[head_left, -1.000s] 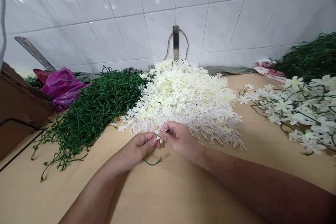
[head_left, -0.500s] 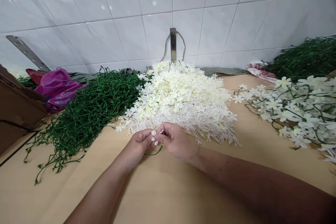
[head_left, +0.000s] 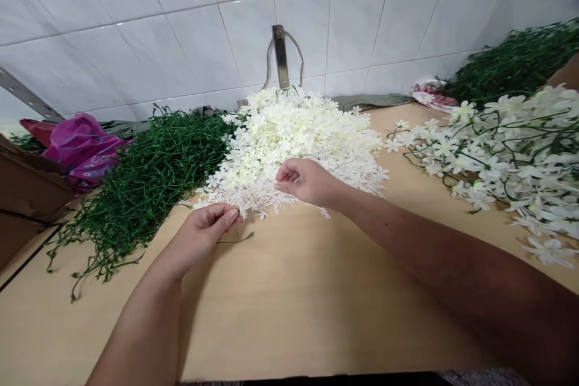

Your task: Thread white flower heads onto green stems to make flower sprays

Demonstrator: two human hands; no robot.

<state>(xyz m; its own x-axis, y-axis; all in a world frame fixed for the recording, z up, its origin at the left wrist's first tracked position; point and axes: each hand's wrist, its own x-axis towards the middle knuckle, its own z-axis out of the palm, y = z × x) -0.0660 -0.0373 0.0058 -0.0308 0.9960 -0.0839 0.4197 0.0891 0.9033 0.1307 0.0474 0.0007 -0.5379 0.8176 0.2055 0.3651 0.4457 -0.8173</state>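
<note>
My left hand (head_left: 205, 230) is closed in a pinch on a green artificial flower stem (head_left: 235, 241). A small white bloom shows at its fingertips, and the stem's free end curves out below the hand. Over the front of a heap of white artificial flowers (head_left: 289, 132), my right hand (head_left: 305, 182) has its thumb and forefinger brought together among thin white stalks (head_left: 244, 193). What lies between those fingertips is too small to make out.
Green stems (head_left: 154, 163) lie heaped on the left of the wooden table (head_left: 280, 301). Assembled white flowers (head_left: 497, 163) spread at the right, with more green stems (head_left: 520, 60) behind. A purple bag (head_left: 81, 145) and cardboard box (head_left: 27, 187) stand far left. A metal bracket (head_left: 280, 55) is on the tiled wall.
My hands have parted from working together on a white bloom. The right hand has moved forward to the flower heap; the left has shifted left with the stem. The camera view has shifted.
</note>
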